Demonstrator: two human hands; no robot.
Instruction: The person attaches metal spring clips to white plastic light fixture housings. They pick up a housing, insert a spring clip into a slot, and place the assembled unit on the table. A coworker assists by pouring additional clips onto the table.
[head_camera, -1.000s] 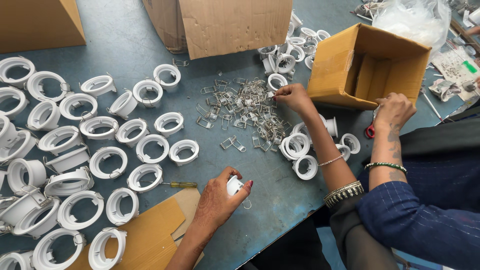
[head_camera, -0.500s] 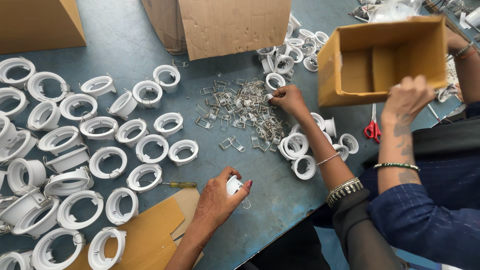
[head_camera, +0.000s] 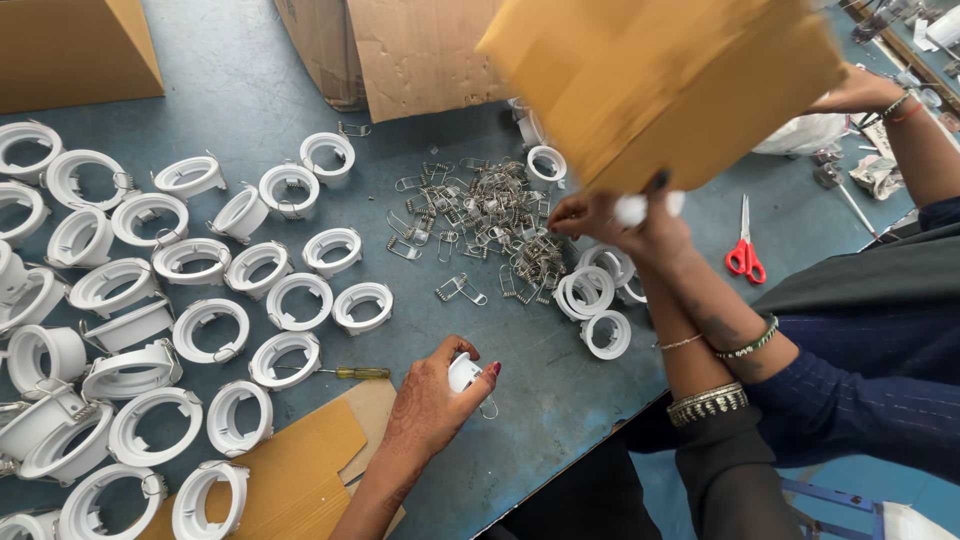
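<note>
Blue table (head_camera: 560, 400) under white rings (head_camera: 290, 300)

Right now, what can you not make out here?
In the head view:
- the cardboard box is motion-blurred, its inside hidden
- fingers of the left hand cover most of the white part
- the right hand is crowded by the box; its grip is unclear
- white rings are cut by the left edge

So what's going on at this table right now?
The person's left hand holds a small white plastic fitting while their right hand reaches into the pile of metal spring clips. A co-worker tilts a cardboard box over the blue table. White rings lie spread at left.
</note>
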